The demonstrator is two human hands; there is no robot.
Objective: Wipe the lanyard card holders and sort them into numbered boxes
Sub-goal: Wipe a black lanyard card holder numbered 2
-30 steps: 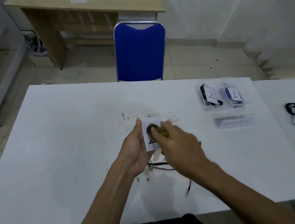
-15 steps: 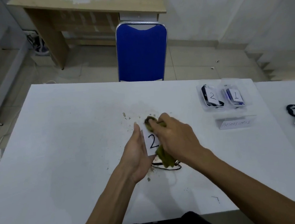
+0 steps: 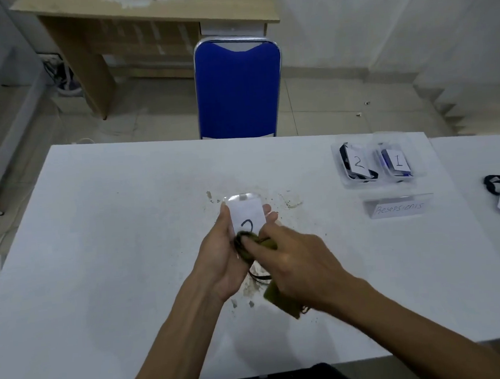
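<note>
Card holder marked "2" being wiped above the worktop [image 3: 104, 260].
Left hand [image 3: 222, 251] is gripping the card holder [image 3: 246, 212] at its edges; right hand [image 3: 290, 261], fingers clamped on an olive cloth [image 3: 273, 295], is pressing it on the holder's lower face. Clear boxes marked 2 [image 3: 356, 163] and 1 [image 3: 397, 159] are sitting far right.

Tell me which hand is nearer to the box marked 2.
The right hand. It wipes the card holder with the green cloth at table centre, left of and nearer than the box marked 2. The left hand holds the holder farther left.
</note>
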